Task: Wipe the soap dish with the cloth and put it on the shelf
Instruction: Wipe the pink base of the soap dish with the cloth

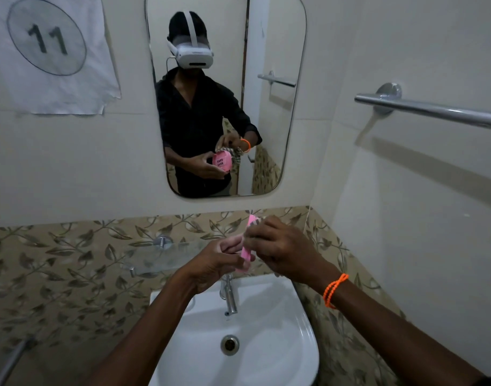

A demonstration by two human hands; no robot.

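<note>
The left hand (211, 263) has its grip closed round the pink soap dish (245, 256), fingers curled along the near edge and the thumb on the lower part, so the dish stands nearly on edge, up in the air above the tap (229, 296). The right hand (280, 246) comes over the top of the dish, fingers bent, and presses a cloth (255, 220) against its upper side. From the head camera only a small patterned scrap of that cloth shows past the fingertips; the mirror (225, 96) gives the better look, where a checked cloth is bunched under the right hand and hangs a little beside the dish, and the slotted underside of the dish faces the glass. Whether the right thumb is pinching the cloth or only holding it flat I cannot quite tell, though the fingers look curled on it.

An orange beaded band (335, 291) sits on the right wrist. Just beyond the hands, a glass shelf (166, 257) is fixed to the leaf-patterned tiles (57, 260) on metal brackets; the dish is near its right end but not touching it. Below both forearms is the white basin (266, 358) with its round drain (229, 344). On the right wall a chrome towel rail (433, 110) runs out of frame, and on the upper left a sheet of paper (49, 51) carries a circled number 11.
</note>
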